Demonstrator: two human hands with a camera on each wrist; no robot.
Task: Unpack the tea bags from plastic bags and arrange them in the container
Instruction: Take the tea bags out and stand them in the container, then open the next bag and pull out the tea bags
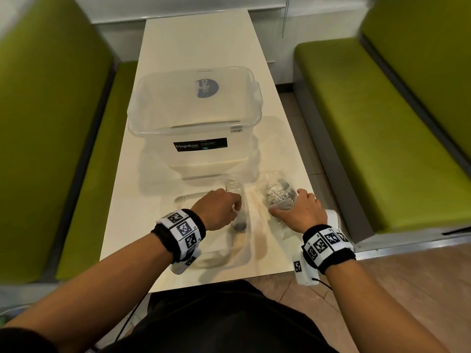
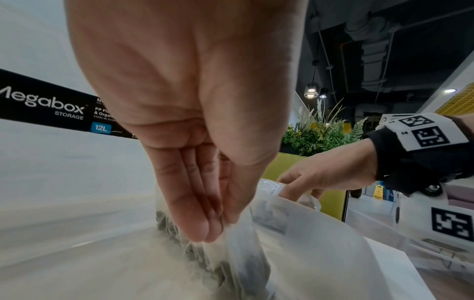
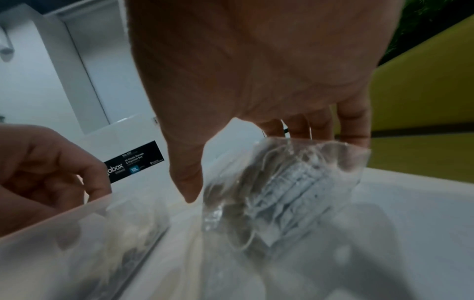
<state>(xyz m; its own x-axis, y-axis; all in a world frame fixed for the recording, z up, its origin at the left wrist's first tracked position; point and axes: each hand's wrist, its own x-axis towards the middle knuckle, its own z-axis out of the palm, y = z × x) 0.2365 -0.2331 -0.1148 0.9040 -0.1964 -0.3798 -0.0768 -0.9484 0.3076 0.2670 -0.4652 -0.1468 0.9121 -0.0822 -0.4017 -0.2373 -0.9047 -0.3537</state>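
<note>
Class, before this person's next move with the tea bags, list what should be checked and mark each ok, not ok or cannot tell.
1. Left hand pinches tea bags inside the tray: ok.
2. Right hand grips the plastic bag: ok.
3. Plastic bag emptied: not ok, packets show inside.
4. Megabox container lid off: not ok, lid on.
5. Tea bags lined up neatly: cannot tell, blurred.

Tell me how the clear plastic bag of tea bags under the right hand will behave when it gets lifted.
The plastic bag looks thin and crinkled, so it will probably sag and fold rather than keep its shape. The tea bags inside sit loosely packed, so they may shift or spill toward an open end. It is likely light; the right hand holds it with the fingers alone.
</note>
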